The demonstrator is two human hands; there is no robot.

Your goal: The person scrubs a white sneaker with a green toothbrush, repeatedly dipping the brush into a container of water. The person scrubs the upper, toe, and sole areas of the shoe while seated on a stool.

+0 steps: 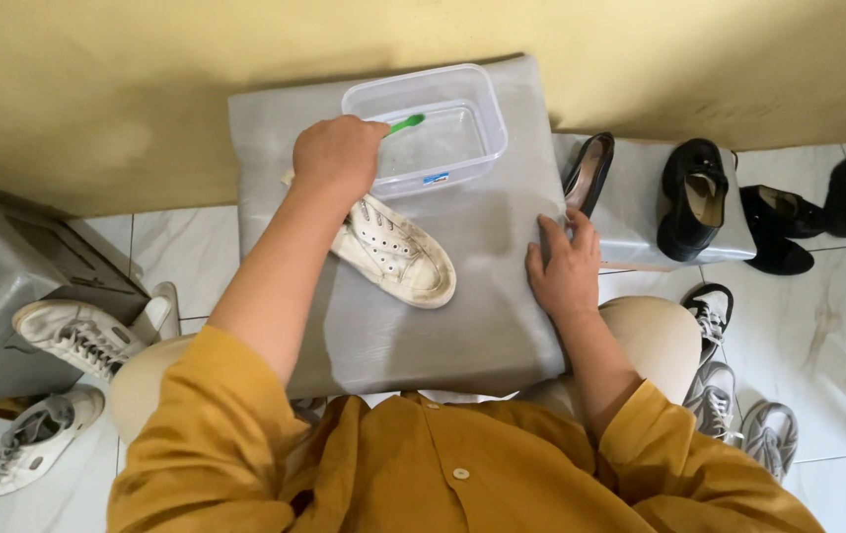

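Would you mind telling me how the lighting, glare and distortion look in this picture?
Head view: soft, even light; faint sheen on the grey board; weak shadow under the white sneaker; wide-angle bending at the edges; left hand and right hand sharp, no motion blur.

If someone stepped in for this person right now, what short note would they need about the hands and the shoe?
Left hand: closed on a green-handled brush, its tip over the clear plastic tub.
Right hand: flat on the grey board, holding nothing.
White sneaker: lies on its side on the board, just below the left hand, looking dirty.
Tub: on the board's far end; seems to hold some water.
Done: brush in hand at the tub.
Left: the sneaker appears unscrubbed; more shoes sit around on the floor.
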